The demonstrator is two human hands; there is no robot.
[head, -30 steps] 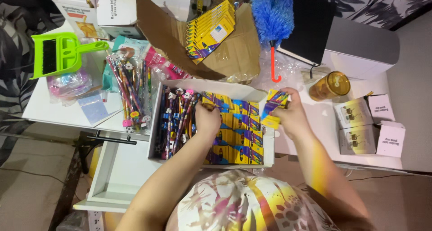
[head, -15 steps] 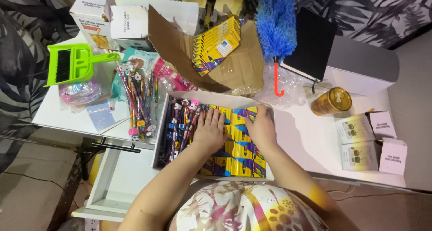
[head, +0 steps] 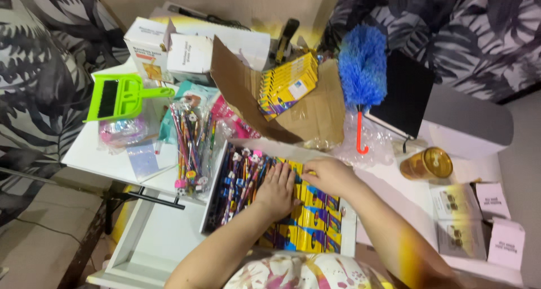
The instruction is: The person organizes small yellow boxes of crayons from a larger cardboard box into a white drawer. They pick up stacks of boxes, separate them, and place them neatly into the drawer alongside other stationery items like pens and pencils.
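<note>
While resting flat, both hands (head: 304, 185) press yellow packs (head: 315, 218).

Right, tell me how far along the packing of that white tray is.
Done: the white tray already holds colourful pencils on its left side and rows of yellow crayon boxes on its right. In hand: left hand and right hand both press flat on the boxes, neither showing a closed grip. Left: a stack of matching yellow boxes sits in the brown cardboard carton.
</note>
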